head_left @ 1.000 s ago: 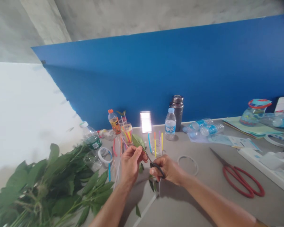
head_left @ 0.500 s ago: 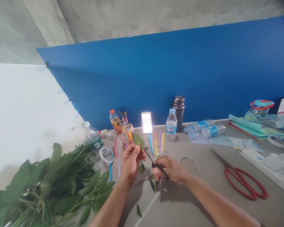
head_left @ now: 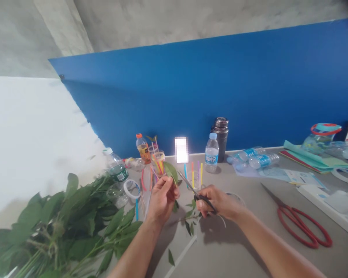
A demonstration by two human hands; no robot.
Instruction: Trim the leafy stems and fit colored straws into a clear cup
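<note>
The left hand (head_left: 161,201) pinches a leaf sprig (head_left: 170,172); the right hand (head_left: 219,202) grips black-handled scissors (head_left: 195,193), their blades apparently just beside it.

Right hand (head_left: 219,202) has shifted up and right, now partly covering the thin white ring (head_left: 234,194). Small black-handled scissors (head_left: 201,199) have swung with it: blade tips sit just beside the leaf (head_left: 171,172), no longer across it. From my end, the grey table (head_left: 243,247) has slid right in frame; teal paper sheets (head_left: 304,160) at far right show a raised edge.
</note>
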